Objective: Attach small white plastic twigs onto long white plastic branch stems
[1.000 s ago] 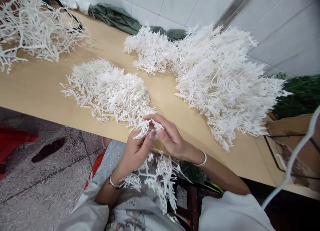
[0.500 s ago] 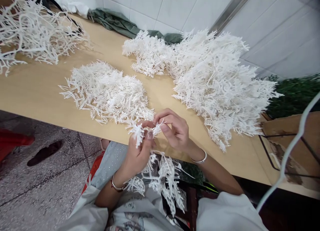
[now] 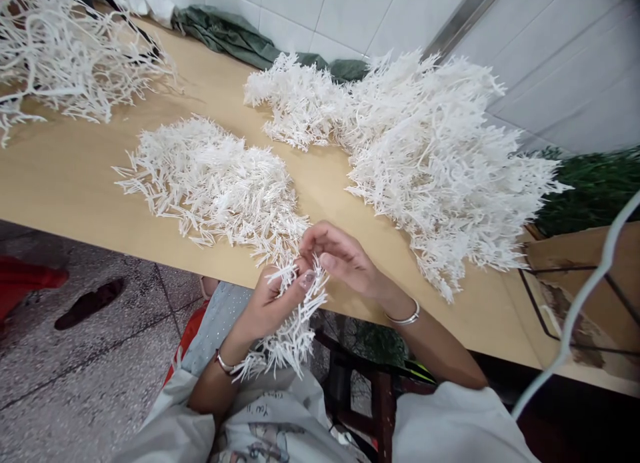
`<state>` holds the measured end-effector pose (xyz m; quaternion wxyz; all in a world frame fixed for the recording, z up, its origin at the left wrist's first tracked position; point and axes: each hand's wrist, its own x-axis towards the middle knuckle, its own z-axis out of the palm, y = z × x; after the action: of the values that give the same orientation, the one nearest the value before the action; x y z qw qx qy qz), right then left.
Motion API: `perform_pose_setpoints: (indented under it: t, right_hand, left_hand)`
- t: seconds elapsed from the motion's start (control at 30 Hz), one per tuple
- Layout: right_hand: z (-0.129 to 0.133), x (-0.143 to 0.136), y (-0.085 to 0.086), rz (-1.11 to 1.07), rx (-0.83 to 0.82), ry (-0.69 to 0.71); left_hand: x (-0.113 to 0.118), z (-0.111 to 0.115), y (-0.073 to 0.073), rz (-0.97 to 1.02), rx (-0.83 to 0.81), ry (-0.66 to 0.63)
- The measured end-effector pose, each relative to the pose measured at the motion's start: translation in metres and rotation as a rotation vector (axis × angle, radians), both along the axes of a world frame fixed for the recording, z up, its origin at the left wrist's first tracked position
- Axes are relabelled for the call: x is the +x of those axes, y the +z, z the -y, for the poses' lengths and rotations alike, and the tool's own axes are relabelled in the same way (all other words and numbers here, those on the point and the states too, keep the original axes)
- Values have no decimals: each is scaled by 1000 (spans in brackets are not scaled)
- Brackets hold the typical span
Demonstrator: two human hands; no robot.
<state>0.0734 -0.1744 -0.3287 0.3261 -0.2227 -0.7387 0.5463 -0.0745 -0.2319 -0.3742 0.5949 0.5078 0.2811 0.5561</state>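
"Because I can't see it, where is the white sprig (image 3: 295, 333), and how is it held?"

"It hangs from the left hand (image 3: 273, 307), past the near edge of the table (image 3: 319, 186). Left thumb and fingers pinch it closely. The right hand (image 3: 350, 263) curves beside them, fingers slightly parted; I can't tell whether it grips anything."

"What could go wrong?"

"A loosened pinch could drop the sprig; too hard a pull could snap a thin tip. The middle heap (image 3: 215, 183) reaches almost to the fingers, so a nudge might spill pieces over the edge."

"How many of each?"

"Two hands, one bracelet (image 3: 406, 314) per wrist. One sprig, as far as I can tell. Three white heaps: tangled heap (image 3: 65, 56) at left, middle heap, large heap (image 3: 430, 156) at right; their pieces are too many to count. One green cloth (image 3: 225, 36), one dark shoe (image 3: 90, 304)."
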Motion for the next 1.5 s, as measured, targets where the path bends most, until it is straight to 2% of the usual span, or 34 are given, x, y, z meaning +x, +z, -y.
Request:
perform_pose_setpoints:
  t: [0.23, 0.33, 0.5, 0.63, 0.8, 1.0, 1.2, 1.33, 1.5]
  right_hand:
    - [-3, 7, 5, 125, 159, 60]
    - [-5, 9, 3, 121, 171, 96]
    - [-8, 10, 0, 28, 135, 61]
    - [-5, 8, 2, 41, 119, 31]
    - [-1, 4, 3, 76, 222, 12]
    - [-1, 4, 8, 121, 357, -13]
    - [2, 4, 11, 179, 345, 18]
    - [4, 5, 10, 198, 483, -32]
    - [5, 2, 6, 234, 708, -135]
  left_hand:
    - [-1, 1, -8, 76, -68, 75]
    - [-3, -1, -10, 87, -95, 79]
    - [-5, -3, -8, 81, -61, 57]
    - [-5, -5, -7, 83, -48, 40]
    - [-5, -6, -9, 68, -21, 67]
    - [-6, -2, -7, 68, -147, 79]
    - [-9, -1, -1, 98, -276, 16]
    - [-8, 0, -3, 99, -274, 31]
    - [-7, -3, -7, 43, -147, 18]
